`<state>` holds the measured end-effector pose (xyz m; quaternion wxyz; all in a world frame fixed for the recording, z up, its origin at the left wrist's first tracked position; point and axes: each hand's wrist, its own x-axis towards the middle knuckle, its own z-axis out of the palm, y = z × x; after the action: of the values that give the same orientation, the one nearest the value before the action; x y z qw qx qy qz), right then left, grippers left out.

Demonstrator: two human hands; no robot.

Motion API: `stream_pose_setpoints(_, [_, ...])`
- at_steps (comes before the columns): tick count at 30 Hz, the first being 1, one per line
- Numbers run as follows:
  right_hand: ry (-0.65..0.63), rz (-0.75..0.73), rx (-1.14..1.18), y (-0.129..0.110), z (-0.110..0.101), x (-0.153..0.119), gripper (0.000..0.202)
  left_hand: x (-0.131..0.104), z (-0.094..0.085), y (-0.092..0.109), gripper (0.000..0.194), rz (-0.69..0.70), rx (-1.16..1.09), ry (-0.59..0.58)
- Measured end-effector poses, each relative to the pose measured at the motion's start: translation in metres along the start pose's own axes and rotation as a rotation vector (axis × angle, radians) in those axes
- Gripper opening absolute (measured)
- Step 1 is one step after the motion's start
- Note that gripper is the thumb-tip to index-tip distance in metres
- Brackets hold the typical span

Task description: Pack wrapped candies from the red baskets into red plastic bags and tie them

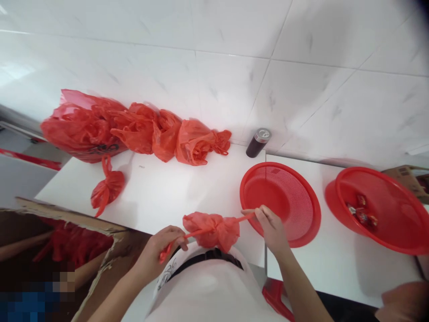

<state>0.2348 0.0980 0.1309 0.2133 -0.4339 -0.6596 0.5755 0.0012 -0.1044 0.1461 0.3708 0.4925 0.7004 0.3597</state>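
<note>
A red plastic bag point(217, 230) is at the table's front edge, close to the body, with its two twisted handles stretched out to either side. My left hand point(167, 246) is closed on the left handle, whose end hangs below the fingers. The right handle is pinched in my right hand point(270, 223), near the rim of an empty red mesh basket point(268, 197). A knotted red bag point(109, 185) lies alone on the left of the white table point(150, 188).
Several red bags point(140, 129) line the wall. A dark tumbler point(258, 143) stands behind the mesh basket. At right, a red basin point(385, 210) holds small wrapped items, with a cardboard box point(400, 181) behind. A large open carton point(97, 226) is at lower left. Parts of other people show at both lower corners.
</note>
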Motion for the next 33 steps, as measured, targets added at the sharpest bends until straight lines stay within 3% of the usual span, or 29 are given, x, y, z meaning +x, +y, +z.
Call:
stream_pose_setpoints(4, [0.058, -0.006, 0.032, 0.001, -0.005, 0.006, 0.036, -0.001, -0.001, 0.019, 0.032, -0.06, -0.101, 0.017])
stream_pose_setpoints(6, [0.022, -0.043, 0.07, -0.002, 0.003, 0.004, 0.028, 0.0, 0.001, 0.034, 0.033, -0.034, -0.162, -0.051])
stream_pose_setpoints(8, [-0.114, -0.058, 0.071, -0.006, 0.013, -0.002, 0.02, 0.0, 0.004, 0.048, 0.034, 0.026, -0.231, -0.156])
stream_pose_setpoints(10, [-0.301, -0.026, 0.021, -0.009, 0.024, -0.012, 0.033, 0.001, 0.008, 0.055, 0.034, 0.108, -0.273, -0.203])
stream_pose_setpoints(12, [-0.447, 0.021, -0.04, -0.01, 0.032, -0.022, 0.046, 0.003, 0.014, 0.054, 0.034, 0.148, -0.259, -0.168])
stream_pose_setpoints(14, [-0.497, 0.032, -0.088, -0.009, 0.039, -0.03, 0.043, 0.007, 0.022, 0.045, 0.035, 0.138, -0.181, -0.119])
stream_pose_setpoints(19, [-0.481, -0.072, -0.113, 0.001, 0.046, -0.031, 0.019, 0.015, 0.042, 0.017, 0.035, 0.001, -0.005, -0.053])
stream_pose_setpoints(22, [-0.41, -0.076, -0.087, 0.009, 0.049, -0.027, 0.023, 0.016, 0.047, 0.009, 0.037, -0.051, 0.03, -0.057])
stream_pose_setpoints(28, [-0.153, -0.029, -0.132, 0.032, 0.053, -0.025, 0.036, 0.019, 0.047, 0.002, 0.041, -0.19, -0.013, -0.073])
stream_pose_setpoints(33, [-0.073, -0.049, -0.225, 0.045, 0.049, -0.028, 0.032, 0.018, 0.049, -0.009, 0.041, -0.208, 0.014, -0.093])
